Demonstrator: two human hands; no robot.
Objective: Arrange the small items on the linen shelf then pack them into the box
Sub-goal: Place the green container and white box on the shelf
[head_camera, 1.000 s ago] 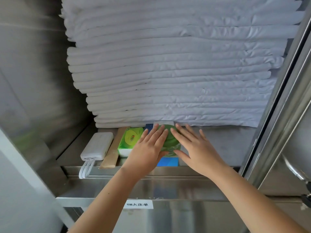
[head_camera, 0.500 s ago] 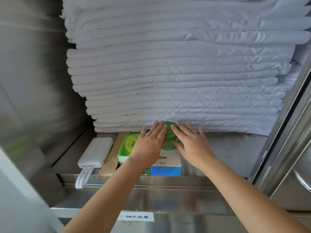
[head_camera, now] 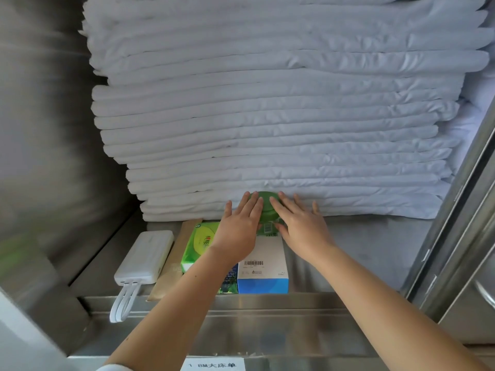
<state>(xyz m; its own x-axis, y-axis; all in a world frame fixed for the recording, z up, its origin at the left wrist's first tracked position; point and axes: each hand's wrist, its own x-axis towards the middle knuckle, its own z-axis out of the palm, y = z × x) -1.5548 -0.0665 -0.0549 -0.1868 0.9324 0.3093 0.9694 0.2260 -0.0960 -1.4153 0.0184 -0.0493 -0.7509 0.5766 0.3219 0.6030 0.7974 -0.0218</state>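
Observation:
A green round container (head_camera: 265,207) stands on top of a blue and white box (head_camera: 263,266), pushed back against the sheet stack. My left hand (head_camera: 238,231) lies flat against its left side and my right hand (head_camera: 300,226) against its right side, fingers stretched out. Left of the box lies a green tissue pack (head_camera: 199,243), partly under my left wrist. Further left are a brown paper sleeve (head_camera: 174,261) and a white power bank (head_camera: 146,257) with white cables hanging over the shelf lip.
A tall stack of folded white sheets (head_camera: 267,116) fills the back of the steel shelf (head_camera: 361,250). Steel walls close in on the left, and a door frame (head_camera: 455,223) stands at the right. A label (head_camera: 213,364) sits on the front edge.
Both hands have slid the green container backward along the box top, up against the sheets. More of the box's white top now shows in front of the hands.

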